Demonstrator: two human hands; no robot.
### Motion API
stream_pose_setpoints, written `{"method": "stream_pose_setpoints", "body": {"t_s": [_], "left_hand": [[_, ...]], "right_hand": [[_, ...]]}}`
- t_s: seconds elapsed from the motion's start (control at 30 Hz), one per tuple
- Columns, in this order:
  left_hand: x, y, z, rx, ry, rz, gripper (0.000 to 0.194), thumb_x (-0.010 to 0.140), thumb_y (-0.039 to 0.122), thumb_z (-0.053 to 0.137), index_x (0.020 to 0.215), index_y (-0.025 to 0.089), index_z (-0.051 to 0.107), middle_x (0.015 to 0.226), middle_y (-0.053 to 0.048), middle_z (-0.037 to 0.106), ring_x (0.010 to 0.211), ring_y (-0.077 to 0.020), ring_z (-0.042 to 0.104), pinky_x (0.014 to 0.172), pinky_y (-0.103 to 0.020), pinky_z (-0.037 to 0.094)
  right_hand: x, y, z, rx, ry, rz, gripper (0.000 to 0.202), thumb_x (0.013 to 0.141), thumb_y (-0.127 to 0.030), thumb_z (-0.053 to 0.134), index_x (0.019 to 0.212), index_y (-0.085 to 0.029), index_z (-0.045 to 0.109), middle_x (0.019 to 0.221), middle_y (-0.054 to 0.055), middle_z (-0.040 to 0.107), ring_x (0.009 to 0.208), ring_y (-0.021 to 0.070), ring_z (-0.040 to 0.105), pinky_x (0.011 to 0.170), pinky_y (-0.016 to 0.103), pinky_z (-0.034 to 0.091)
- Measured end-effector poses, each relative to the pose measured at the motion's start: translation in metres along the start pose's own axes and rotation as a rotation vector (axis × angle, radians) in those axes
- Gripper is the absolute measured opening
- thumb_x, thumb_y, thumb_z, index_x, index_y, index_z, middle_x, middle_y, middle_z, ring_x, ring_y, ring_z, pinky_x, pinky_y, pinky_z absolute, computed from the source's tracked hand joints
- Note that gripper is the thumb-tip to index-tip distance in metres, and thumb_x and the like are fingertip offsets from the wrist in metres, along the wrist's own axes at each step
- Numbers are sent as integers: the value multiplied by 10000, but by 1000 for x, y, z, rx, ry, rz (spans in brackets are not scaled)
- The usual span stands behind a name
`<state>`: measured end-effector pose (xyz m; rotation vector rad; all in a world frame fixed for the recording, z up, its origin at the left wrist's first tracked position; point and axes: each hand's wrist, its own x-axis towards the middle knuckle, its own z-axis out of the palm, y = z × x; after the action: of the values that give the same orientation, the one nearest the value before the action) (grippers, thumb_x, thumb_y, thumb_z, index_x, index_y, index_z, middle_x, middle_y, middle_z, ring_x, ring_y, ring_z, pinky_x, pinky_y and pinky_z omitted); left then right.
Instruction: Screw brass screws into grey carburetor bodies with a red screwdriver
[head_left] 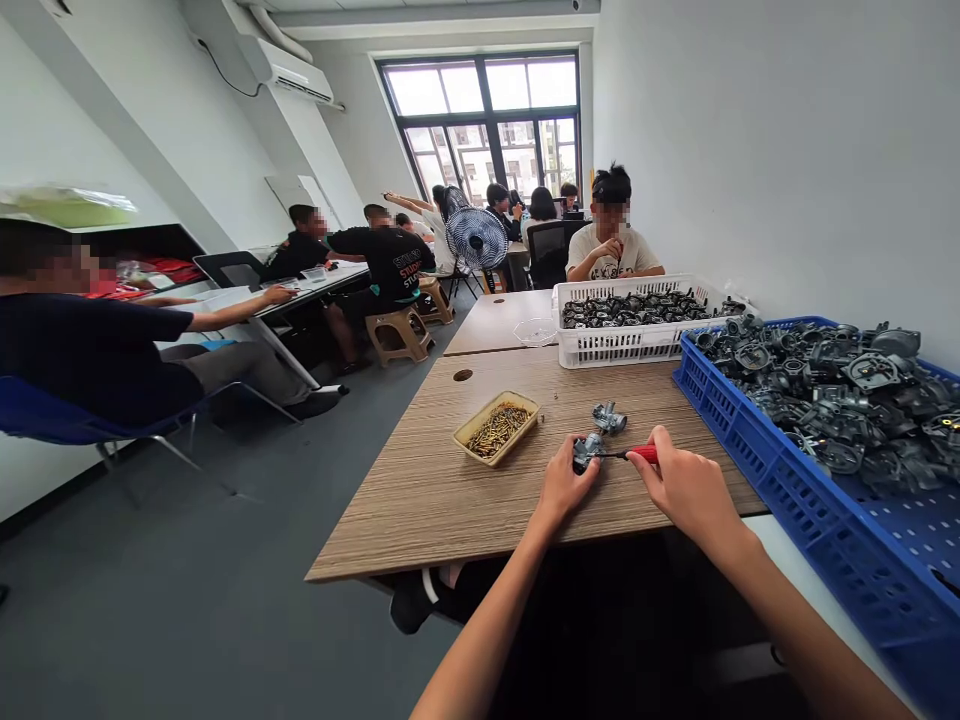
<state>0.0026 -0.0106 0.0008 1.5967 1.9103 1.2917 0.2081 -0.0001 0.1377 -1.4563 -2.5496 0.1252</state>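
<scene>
Nearest the camera, two bare forearms reach in from below over the edge of the wood-grain table [420, 490]. The left hand [568, 482] grasps a grey metal part [585, 452] just above the tabletop or against it; which of these, I cannot tell. The right hand [690, 485] is closed around the red handle of a screwdriver [643, 455], its dark shaft pointing left to the part.

Just beyond the held part lies a second metal part [610, 418], close enough to crowd it on the far side. To the left stands a shallow tray [486, 461] of small brass-coloured pieces [498, 428]. A blue crate [795, 480], heaped with similar metal parts, runs along the right side, hemming in the right arm. Farther back, a white basket [619, 350] of darker parts blocks the way across to a seated person [611, 250]. A fan [477, 238] stands well apart, beyond the tables.
</scene>
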Motion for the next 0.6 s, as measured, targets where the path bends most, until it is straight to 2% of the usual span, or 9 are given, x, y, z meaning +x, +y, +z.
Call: {"method": "stream_pose_setpoints", "body": {"t_s": [0.07, 0.2, 0.3, 0.43, 0.6], "left_hand": [[0, 0, 0, 3, 3, 3, 333, 884, 343, 617, 1192, 230, 557, 1034, -43, 726, 886, -202, 673, 839, -326, 490], [-1, -1, 0, 10, 9, 12, 330, 884, 338, 614, 1189, 230, 551, 1050, -49, 725, 910, -212, 675, 859, -338, 490], [0, -2, 1, 18, 8, 21, 335, 886, 342, 616, 1195, 233, 544, 1086, -53, 723, 962, -222, 675, 888, -348, 488], [1, -3, 1, 23, 1, 14, 332, 889, 347, 619, 1191, 232, 543, 1082, -50, 725, 948, -220, 674, 881, -349, 490], [0, -2, 0, 15, 8, 29, 332, 890, 341, 617, 1197, 236, 547, 1061, -45, 724, 949, -216, 674, 884, -344, 487]], "right_hand": [[0, 4, 0, 42, 3, -31, 238, 1070, -440, 403, 1077, -215, 484, 844, 77, 754, 778, 275, 749, 575, 297, 350], [-1, 11, 2, 259, 3, -196, 153, 1055, -333, 420, 1182, -248, 432, 1087, 64, 761, 915, 239, 750, 663, 289, 432], [1, 8, 3, 209, 10, -152, 112, 1054, -334, 414, 1100, -239, 451, 1025, 69, 761, 882, 245, 747, 640, 291, 419], [1, 3, 2, 71, -14, -16, 218, 1063, -422, 405, 1068, -214, 470, 819, 70, 741, 749, 265, 737, 584, 300, 372], [-3, 7, -2, 233, -34, -183, 130, 1051, -313, 418, 1156, -239, 438, 1076, 71, 760, 915, 237, 746, 652, 283, 419]]}}
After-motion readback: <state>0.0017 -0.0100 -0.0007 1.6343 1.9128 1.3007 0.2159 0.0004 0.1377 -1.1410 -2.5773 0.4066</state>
